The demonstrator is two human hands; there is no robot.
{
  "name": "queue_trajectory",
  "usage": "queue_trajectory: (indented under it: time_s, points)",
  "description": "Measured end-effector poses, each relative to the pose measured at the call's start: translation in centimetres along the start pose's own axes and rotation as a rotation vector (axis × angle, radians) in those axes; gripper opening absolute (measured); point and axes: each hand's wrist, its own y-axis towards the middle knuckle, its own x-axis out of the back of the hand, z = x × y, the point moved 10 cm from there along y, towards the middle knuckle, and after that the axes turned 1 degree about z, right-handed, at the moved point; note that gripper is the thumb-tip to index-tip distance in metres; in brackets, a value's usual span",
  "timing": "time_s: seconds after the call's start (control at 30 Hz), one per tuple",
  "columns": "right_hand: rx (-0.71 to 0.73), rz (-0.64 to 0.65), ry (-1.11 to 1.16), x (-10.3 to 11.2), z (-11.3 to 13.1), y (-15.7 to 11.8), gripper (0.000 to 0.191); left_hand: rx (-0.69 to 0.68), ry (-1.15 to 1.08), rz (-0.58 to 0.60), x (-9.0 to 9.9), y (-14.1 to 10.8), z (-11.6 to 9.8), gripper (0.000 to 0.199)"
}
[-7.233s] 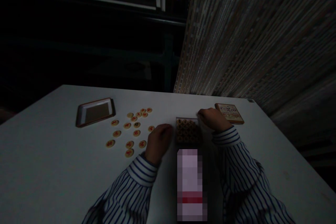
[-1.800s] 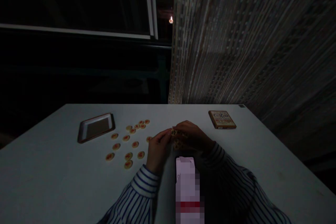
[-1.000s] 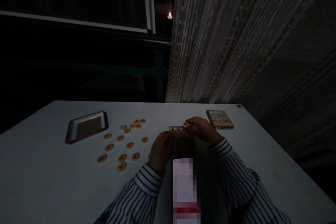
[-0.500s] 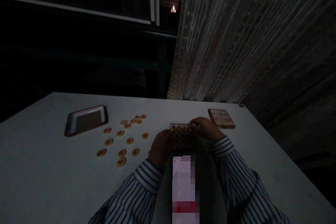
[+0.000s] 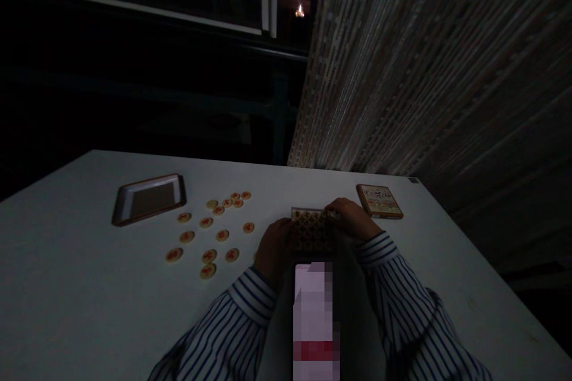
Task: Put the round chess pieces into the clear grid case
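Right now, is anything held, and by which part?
Can't tell: the right hand touches a piece by its right edge at the box's far right corner; the left hand is at the left side, fingers unclear.

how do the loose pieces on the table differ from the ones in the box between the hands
The loose pieces lie scattered on the table, while the boxed pieces sit in rows inside the box. Most loose pieces show red marks; the visible marks on the boxed pieces look dark. The loose pieces spread out left of the left hand, while the boxed pieces sit between it and the right hand. Both sets are round and pale.
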Motion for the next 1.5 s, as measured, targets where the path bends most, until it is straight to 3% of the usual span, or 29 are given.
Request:
queue_trajectory:
  time_s: [0.9,1.1,1.5]
  points:
    - [-0.025,0.042,-0.045,-0.3,-0.2,0.0,0.026,0.008,-0.003,0.010,0.3,0.2,0.1,0.025]
    - [-0.037,0.084,-0.052,-0.4,0.0,-0.1,0.027,-0.065,0.071,0.055,0.1,0.2,-0.8,0.023]
    - [-0.057,0.147,-0.112,-1.2,0.0,0.2,0.027,-0.107,0.151,-0.006,0.6,0.1,-1.2,0.021]
